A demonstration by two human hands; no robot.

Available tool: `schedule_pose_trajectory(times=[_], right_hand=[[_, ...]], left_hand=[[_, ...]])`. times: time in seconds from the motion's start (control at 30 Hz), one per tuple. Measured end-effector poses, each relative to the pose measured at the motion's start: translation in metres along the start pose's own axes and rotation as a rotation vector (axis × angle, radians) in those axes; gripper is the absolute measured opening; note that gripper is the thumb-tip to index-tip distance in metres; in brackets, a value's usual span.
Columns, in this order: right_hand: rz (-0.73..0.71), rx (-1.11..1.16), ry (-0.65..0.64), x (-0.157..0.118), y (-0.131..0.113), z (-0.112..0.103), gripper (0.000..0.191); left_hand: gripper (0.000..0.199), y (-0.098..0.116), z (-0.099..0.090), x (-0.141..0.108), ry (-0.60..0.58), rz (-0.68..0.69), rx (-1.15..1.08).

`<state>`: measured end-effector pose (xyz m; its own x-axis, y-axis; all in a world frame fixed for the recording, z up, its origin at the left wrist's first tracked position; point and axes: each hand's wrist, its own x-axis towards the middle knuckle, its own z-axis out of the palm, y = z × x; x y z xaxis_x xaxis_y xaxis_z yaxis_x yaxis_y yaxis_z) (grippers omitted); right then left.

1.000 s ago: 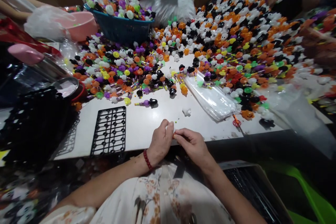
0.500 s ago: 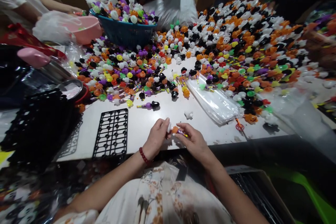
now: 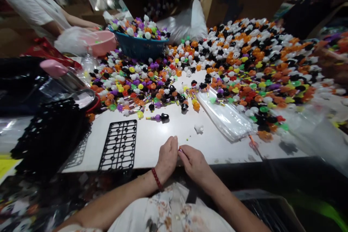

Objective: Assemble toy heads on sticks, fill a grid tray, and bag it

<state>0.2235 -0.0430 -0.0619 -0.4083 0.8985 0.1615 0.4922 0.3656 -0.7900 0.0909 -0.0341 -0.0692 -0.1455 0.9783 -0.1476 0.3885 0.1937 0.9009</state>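
My left hand (image 3: pixel 168 155), a red bead bracelet at its wrist, is closed above the table's front edge; whatever its fingers hold is hidden. Facing it, my right hand (image 3: pixel 194 161) pinches a small orange-and-purple plastic toy stick (image 3: pixel 179 149), of which only a bit shows between the hands. Ahead of them lie a white plastic figure piece (image 3: pixel 199 129) and a tiny greenish bit (image 3: pixel 187 139). A purple toy stick with a black top (image 3: pixel 158 117) rests farther back. To the left, a black plastic grid tray (image 3: pixel 118 145) lies flat.
Heaped coloured toy pieces (image 3: pixel 244 56) cover the back of the table. Clear plastic bags (image 3: pixel 227 117) lie at right centre. A blue basket (image 3: pixel 138 47) and pink basin (image 3: pixel 102 43) stand behind. Black grids (image 3: pixel 51 130) are stacked left. A co-worker's arm (image 3: pixel 78 21) reaches in back left.
The hands have come closer together, and the orange-and-purple toy stick is now mostly covered by fingers. A tiny greenish bit now shows on the table. The camera view has shifted.
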Motion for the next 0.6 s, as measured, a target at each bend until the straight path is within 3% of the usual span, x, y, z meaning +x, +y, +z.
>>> schedule_pose_trajectory(times=[0.1, 0.2, 0.3, 0.37, 0.43, 0.5, 0.6], right_hand=[[-0.033, -0.007, -0.024, 0.009, 0.009, -0.005, 0.024], [-0.095, -0.107, 0.067, 0.024, 0.027, -0.022, 0.026], [-0.125, -0.357, 0.247, 0.038, 0.045, -0.038, 0.030], [-0.126, -0.525, 0.366, 0.044, 0.051, -0.043, 0.031], [-0.152, -0.575, 0.413, 0.046, 0.048, -0.039, 0.030], [-0.200, -0.498, 0.379, 0.046, 0.040, -0.027, 0.032], [-0.237, -0.348, 0.273, 0.045, 0.030, 0.002, 0.040]], left_hand=[[0.042, 0.002, -0.005, 0.009, -0.074, 0.008, 0.018], [0.040, 0.004, -0.020, 0.024, -0.070, 0.050, 0.052], [0.020, 0.000, -0.042, 0.047, 0.106, 0.190, 0.228], [0.019, -0.008, -0.057, 0.066, 0.257, 0.326, 0.429], [0.023, -0.016, -0.066, 0.083, 0.319, 0.415, 0.635], [0.016, -0.021, -0.068, 0.094, 0.277, 0.408, 0.768], [0.011, -0.022, -0.052, 0.094, 0.177, 0.359, 0.736]])
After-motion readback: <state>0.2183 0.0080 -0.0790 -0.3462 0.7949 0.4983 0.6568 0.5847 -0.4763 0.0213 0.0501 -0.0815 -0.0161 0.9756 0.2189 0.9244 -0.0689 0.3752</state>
